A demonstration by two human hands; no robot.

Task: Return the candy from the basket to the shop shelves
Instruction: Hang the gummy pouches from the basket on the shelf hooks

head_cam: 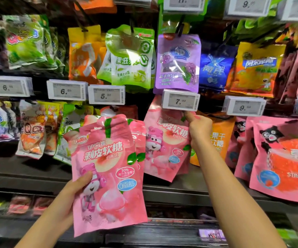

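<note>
My left hand grips pink peach candy bags by their lower left side, thumb on the front; a second bag shows behind the front one. Both bags are held up in front of the shelves. My right hand reaches up to a matching pink peach candy bag hanging under the 7.00 price tag. Its fingers pinch that bag's top right corner near the hook. The basket is out of view.
Hanging candy bags fill the rows: green, purple, blue and orange above, pink strawberry bags at right. Price tags line each rail. A dark shelf ledge runs below the hanging bags.
</note>
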